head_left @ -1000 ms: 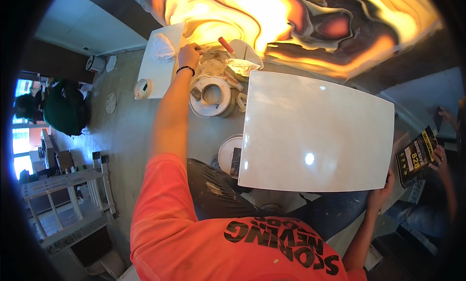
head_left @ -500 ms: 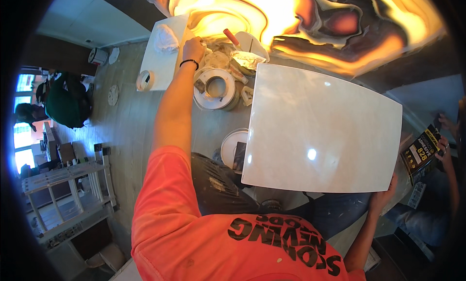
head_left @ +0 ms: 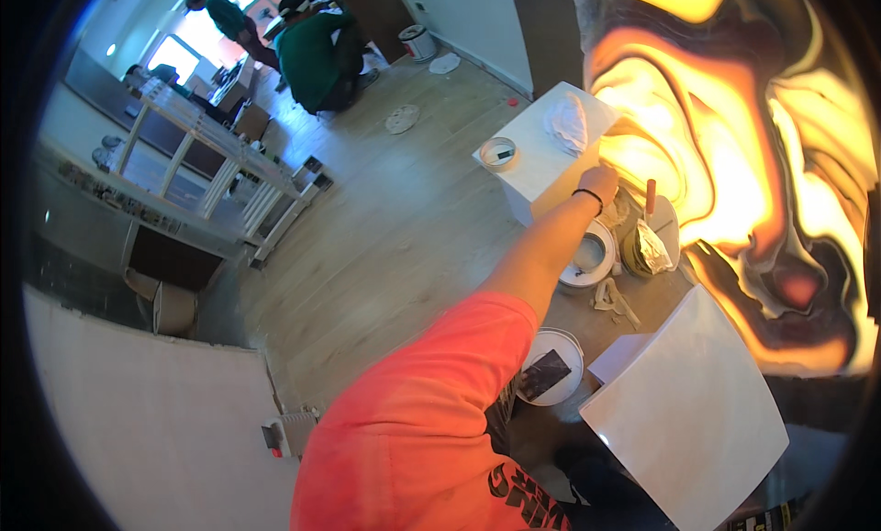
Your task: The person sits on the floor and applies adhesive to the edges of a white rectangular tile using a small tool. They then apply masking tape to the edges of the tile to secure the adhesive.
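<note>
My left hand [head_left: 599, 182] reaches out at arm's length, its fingers curled and closed against the near side of a white box [head_left: 528, 132]. What it holds, if anything, I cannot make out. A crumpled white bag [head_left: 567, 122] and an open round tub [head_left: 498, 153] rest on that box. Below my wrist stands a white bucket [head_left: 601, 267] with a round opening. Beside it are crumpled wrapping and a container [head_left: 642, 251] with a red-handled tool [head_left: 651, 199]. A glossy white panel [head_left: 693, 412] tilts at the lower right; my right hand is out of the picture.
A glowing marbled wall panel [head_left: 697, 136] fills the right. Nearer me is a white lidded bucket [head_left: 562, 384] with a dark flat piece on it. At left lies a metal ladder [head_left: 197, 159]. Two people in green [head_left: 317, 63] are at the far end of the wood floor [head_left: 358, 228].
My view has swung left, so the box and buckets now appear further right. My left hand stays by the box. My right hand, earlier at the panel's corner, has left the picture.
</note>
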A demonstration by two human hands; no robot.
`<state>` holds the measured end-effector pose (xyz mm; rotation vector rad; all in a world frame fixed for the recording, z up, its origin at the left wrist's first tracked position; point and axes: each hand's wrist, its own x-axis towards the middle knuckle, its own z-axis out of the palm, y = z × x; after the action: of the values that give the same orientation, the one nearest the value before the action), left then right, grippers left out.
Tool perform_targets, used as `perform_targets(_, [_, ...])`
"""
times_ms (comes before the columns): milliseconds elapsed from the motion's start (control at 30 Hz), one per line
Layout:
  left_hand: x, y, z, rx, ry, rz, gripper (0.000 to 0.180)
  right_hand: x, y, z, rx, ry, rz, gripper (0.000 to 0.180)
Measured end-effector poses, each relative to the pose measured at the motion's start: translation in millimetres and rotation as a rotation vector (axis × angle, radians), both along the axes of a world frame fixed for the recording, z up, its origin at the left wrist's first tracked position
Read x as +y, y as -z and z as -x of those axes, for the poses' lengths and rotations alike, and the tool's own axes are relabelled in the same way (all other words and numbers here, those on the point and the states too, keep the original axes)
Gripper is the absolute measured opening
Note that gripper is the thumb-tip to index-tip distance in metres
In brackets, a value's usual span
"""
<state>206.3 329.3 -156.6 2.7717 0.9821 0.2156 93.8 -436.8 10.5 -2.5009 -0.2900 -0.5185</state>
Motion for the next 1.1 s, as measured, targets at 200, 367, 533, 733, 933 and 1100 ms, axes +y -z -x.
perform_targets(200, [-1.6,-2.5,21.4,0.078,0.035,-0.259,0.027,21.8,-3.2,-11.6,0.174,-0.018,-0.112,0.047])
perform_targets(367, [29.4,23.3,17.9,-0.024,0.124,-0.094,0.023,-4.9,17.9,-21.9,0.211,-0.053,-0.216,0.044])
perform_targets(533, [1.9,0.3,18.7,-0.050,0.161,-0.075,0.026,6.2,-6.2,-2.7,0.219,0.009,-0.182,0.037])
perform_targets(733, [9.8,6.7,21.8,-0.001,0.153,0.029,0.021,-3.7,-0.5,-0.3,0.249,-0.037,-0.173,0.037])
perform_targets(933, [2.0,-15.4,27.6,0.050,0.120,0.257,0.024,-0.7,2.8,2.4,0.212,-0.029,-0.284,0.038])
perform_targets(1100, [13.6,-3.7,33.1,-0.001,0.112,0.263,0.025,4.6,-2.4,0.9,0.236,-0.028,-0.210,0.040])
